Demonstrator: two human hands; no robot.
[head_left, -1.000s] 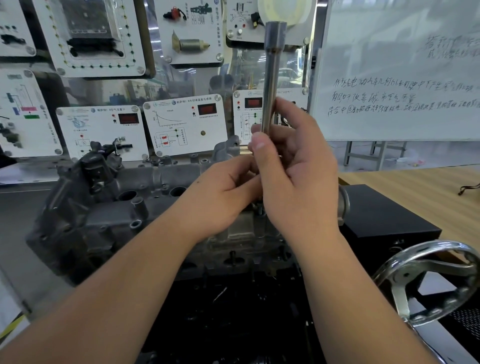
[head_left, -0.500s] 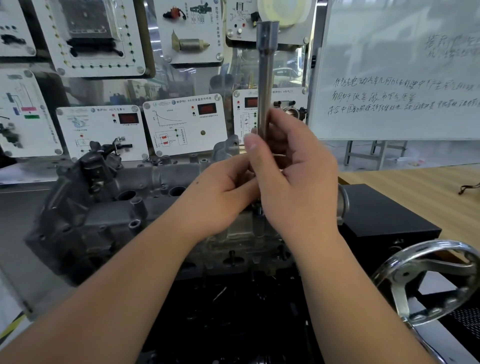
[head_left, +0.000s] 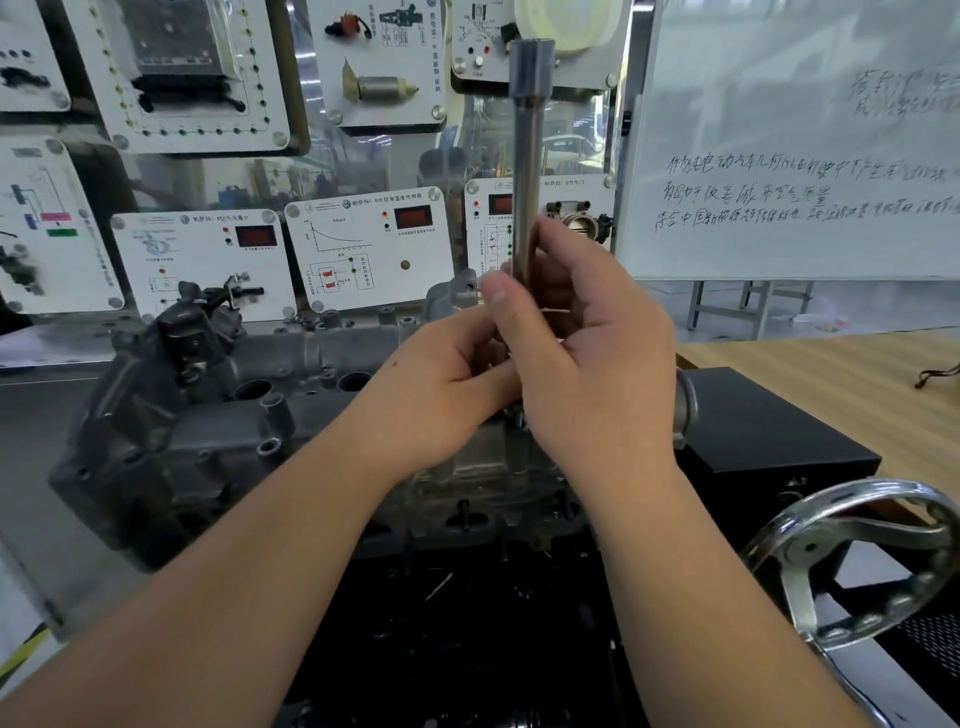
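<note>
Instrument panels (head_left: 369, 249) behind; rough cast cylinder head (head_left: 208, 431). Right hand (head_left: 587, 364) grips smooth steel tube (head_left: 527, 156) (upright); left hand (head_left: 436, 395) pinches lower.

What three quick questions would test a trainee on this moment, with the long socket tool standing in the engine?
1. True or false: the long socket tool stands roughly upright.
2. The chrome handwheel sits: A) to the right of the engine, B) to the left of it, C) on top of it.
3. Which of the hands has its thumb lying up along the front of the tool's shaft?

Key: 1 true. 2 A. 3 the right hand.
</note>
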